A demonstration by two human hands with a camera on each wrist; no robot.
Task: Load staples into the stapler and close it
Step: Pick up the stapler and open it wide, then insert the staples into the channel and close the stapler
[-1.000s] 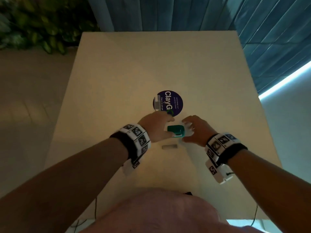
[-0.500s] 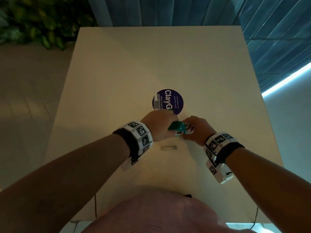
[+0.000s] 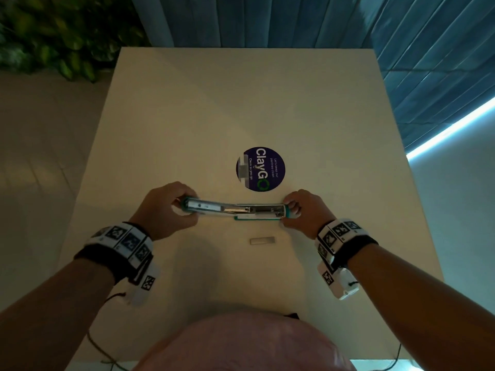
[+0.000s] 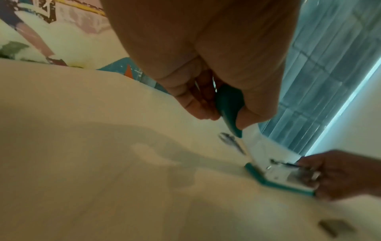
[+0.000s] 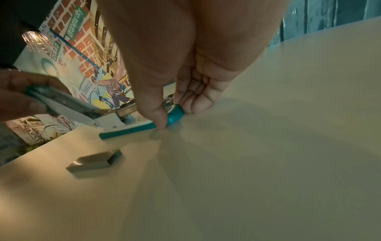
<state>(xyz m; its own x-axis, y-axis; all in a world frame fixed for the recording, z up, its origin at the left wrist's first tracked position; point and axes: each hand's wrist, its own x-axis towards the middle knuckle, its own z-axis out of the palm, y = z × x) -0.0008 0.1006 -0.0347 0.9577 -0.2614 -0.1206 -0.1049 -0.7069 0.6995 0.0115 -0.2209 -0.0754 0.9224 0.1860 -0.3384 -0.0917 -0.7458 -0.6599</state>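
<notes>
Gripping opposite ends of the opened stapler (image 3: 235, 209), left hand (image 3: 167, 207) and right hand (image 3: 305, 211) curl tight (staples (image 3: 262, 240) nearby).

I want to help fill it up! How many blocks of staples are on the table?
1. The staple strip lies loose on the table, just nearer the person than the opened stapler, untouched. Any staples already inside the stapler cannot be made out.

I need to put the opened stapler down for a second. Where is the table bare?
Bare table lies beyond the round sticker, and along both side edges. Nearer the person, the staple strip lies just below the stapler, which the left hand and right hand hold spread open.
</notes>
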